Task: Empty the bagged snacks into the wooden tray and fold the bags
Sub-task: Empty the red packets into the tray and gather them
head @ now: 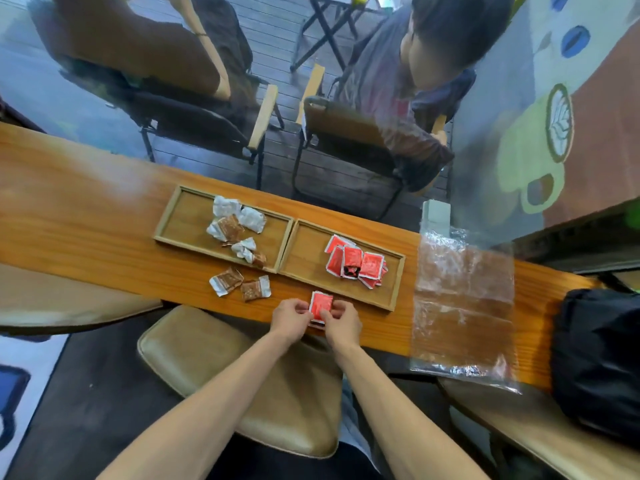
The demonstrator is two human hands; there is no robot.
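Even, diffuse daylight, moderately bright; no hard shadows fall on the long orange-brown wooden table (86,209). A pale sheen lies across the table's left end, and specular glints mark the crumpled clear plastic bag (464,299). Soft motion blur affects the whole frame, strongest toward the top and at the right edge. Wide-angle distortion bows the table's edges and stretches the corners. The two bare forearms at the bottom appear elongated. Colours are saturated; fine print on the small packets is illegible.
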